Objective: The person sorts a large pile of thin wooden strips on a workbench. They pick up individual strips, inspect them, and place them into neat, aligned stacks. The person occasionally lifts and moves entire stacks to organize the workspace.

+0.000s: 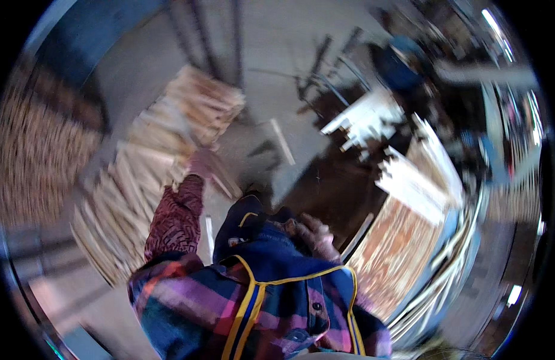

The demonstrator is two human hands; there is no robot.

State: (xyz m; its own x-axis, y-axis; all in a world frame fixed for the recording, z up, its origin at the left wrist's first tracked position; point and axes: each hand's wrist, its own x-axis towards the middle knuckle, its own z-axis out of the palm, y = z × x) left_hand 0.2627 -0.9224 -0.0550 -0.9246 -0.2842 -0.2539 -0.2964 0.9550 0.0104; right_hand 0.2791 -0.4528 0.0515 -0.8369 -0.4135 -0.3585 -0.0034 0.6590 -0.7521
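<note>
My left hand (199, 163) reaches out to a long row of pale wooden strips (127, 186) at the left. It is at the strips' right edge, and a short wooden piece (226, 179) lies against or beside it. Motion smears the fingers, so their grip does not show. My right hand (316, 235) is low in front of my body, by the dark blue apron (277, 249) with yellow trim. Its fingers are blurred and look partly bent; nothing can be made out in them. A reddish-brown patterned sleeve (178, 219) covers my left forearm.
At the right stands a stack of streaked wood (388, 252) with white-looking pieces (412, 186) on top. Long thin strips (442, 276) run along its side. One loose stick (282, 141) lies on the floor ahead. Bundled wood (43, 144) stands far left; cluttered equipment (400, 63) is far right.
</note>
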